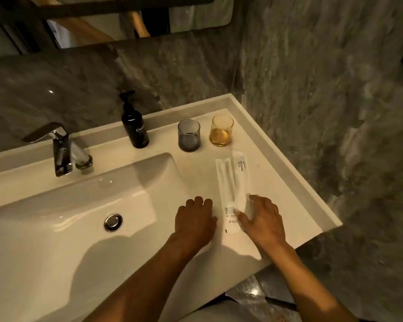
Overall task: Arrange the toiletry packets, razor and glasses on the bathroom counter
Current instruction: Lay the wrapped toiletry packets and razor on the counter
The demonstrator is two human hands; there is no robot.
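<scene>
Two long white toiletry packets lie side by side on the white counter (288, 196): a left packet (226, 182) and a right packet (241, 173) printed "BRUSHING TEETH". My right hand (263, 219) rests with spread fingers on their near ends. Just left of the packets, my left hand (194, 220) lies on the counter, fingers curled, holding nothing. A grey glass (189, 135) and an amber glass (222, 130) stand upright beyond the packets. No razor shows.
A black pump bottle (134, 125) stands at the back by the wall. The chrome tap (58, 147) and the sink basin (79, 217) with its drain fill the left. The counter's edge drops off at right and front. A mirror hangs above.
</scene>
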